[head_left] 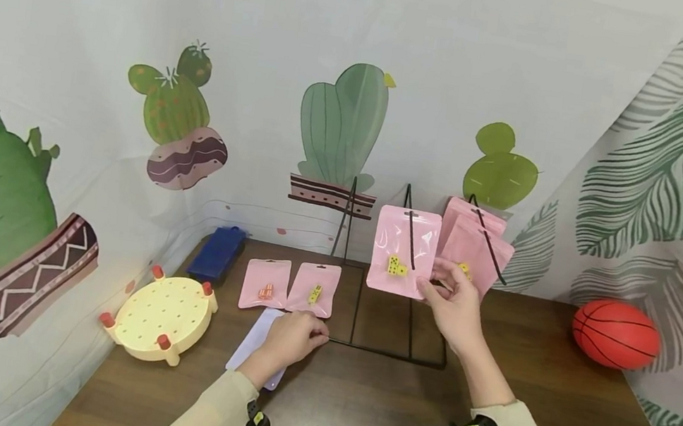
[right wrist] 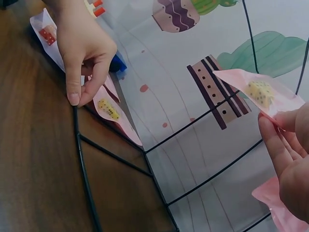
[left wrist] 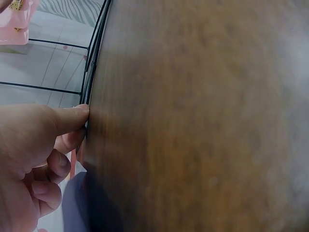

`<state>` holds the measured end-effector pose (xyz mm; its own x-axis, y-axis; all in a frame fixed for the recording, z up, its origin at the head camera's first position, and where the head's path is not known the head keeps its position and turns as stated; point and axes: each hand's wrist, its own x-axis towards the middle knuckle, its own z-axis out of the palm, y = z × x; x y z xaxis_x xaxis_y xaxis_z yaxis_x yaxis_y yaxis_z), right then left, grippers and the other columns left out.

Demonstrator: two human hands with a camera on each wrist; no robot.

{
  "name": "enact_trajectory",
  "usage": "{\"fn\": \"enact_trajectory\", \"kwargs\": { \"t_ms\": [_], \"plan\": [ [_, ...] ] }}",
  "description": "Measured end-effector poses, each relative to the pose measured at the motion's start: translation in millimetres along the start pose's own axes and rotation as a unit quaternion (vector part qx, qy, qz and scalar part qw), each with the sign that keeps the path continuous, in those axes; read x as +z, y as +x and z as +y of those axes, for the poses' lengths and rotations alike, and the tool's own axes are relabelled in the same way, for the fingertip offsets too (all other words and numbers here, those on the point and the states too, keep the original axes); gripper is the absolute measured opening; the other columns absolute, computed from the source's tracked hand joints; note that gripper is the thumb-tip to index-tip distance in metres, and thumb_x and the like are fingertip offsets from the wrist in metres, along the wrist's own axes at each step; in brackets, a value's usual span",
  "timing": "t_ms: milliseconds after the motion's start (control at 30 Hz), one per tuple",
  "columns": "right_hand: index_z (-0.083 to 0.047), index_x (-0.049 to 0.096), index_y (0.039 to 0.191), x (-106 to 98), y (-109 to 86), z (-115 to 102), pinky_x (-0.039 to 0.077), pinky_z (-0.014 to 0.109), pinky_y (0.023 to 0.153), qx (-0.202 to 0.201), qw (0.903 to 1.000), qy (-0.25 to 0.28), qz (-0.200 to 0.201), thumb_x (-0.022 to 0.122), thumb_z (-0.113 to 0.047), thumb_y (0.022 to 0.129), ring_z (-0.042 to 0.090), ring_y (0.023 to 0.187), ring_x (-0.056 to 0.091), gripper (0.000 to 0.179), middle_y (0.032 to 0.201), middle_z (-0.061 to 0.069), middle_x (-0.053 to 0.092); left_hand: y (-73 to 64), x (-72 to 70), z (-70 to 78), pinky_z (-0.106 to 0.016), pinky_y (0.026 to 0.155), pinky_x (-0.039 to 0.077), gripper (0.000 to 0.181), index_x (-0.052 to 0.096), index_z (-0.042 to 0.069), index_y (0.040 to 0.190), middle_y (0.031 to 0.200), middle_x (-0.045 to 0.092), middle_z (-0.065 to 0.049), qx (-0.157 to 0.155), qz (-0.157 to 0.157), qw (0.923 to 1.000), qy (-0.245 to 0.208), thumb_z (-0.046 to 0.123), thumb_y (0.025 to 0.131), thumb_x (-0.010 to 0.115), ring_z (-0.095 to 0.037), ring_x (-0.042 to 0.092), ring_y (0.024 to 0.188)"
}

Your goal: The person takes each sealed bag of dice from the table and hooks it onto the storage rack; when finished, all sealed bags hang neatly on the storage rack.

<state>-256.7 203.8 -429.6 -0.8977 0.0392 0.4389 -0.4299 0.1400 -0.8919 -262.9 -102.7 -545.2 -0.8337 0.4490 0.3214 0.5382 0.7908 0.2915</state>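
My right hand [head_left: 454,308] pinches the lower right corner of a pink zip pouch [head_left: 388,236] with yellow dice [head_left: 394,265] inside. The middle hook [head_left: 411,244] of a black wire rack [head_left: 384,352] runs through the pouch's top hole and in front of it. Two more pink pouches [head_left: 476,247] hang on the right hook, partly behind my right hand. My left hand [head_left: 294,339] grips the front left corner of the rack's base between thumb and finger, clearly seen in the left wrist view. Under that wrist lies a lilac flat pouch [head_left: 256,337], partly covered.
Two pink pouches lie side by side beyond my left hand, one with orange-red dice [head_left: 266,292], one with yellow-green dice [head_left: 315,295]. A dark blue case [head_left: 217,253] and a pale yellow pegged disc [head_left: 165,316] with red-tipped legs stand left. A red toy basketball [head_left: 616,334] sits right.
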Motion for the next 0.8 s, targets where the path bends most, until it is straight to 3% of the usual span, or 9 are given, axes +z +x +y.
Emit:
{"fn": "enact_trajectory", "kwargs": {
  "t_ms": [367,600,800],
  "plan": [
    [0.007,0.06,0.13,18.1,33.3,10.2,0.06,0.026,0.071,0.031,0.9981,-0.02,0.05,0.068,0.006,0.096,0.011,0.08,0.067,0.036,0.105,0.021,0.06,-0.4,1.3,-0.4,-0.035,0.064,0.054,0.004,0.08,0.028,0.087,0.088,0.073,0.013,-0.001,-0.001,1.0,0.005,0.03,0.09,0.082,-0.011,0.07,0.079],
    [0.008,0.066,0.119,26.5,45.8,18.0,0.057,0.019,0.066,0.046,0.9898,-0.082,0.107,0.069,0.001,0.095,0.004,0.076,0.065,0.025,0.103,0.023,0.067,-0.4,0.9,0.3,-0.034,0.063,0.054,0.005,0.08,0.029,0.087,0.088,0.073,0.014,-0.002,-0.001,1.0,0.006,0.03,0.091,0.081,-0.01,0.069,0.079],
    [0.009,0.07,0.109,30.9,49.7,32.2,0.057,0.022,0.06,0.059,0.9832,-0.104,0.138,0.07,-0.003,0.097,0.015,0.066,0.07,0.017,0.097,0.025,0.071,0.3,0.1,0.0,-0.034,0.064,0.053,0.004,0.08,0.029,0.087,0.088,0.072,0.014,-0.001,-0.006,1.0,0.004,0.03,0.091,0.081,-0.009,0.069,0.08]
  ]
}}
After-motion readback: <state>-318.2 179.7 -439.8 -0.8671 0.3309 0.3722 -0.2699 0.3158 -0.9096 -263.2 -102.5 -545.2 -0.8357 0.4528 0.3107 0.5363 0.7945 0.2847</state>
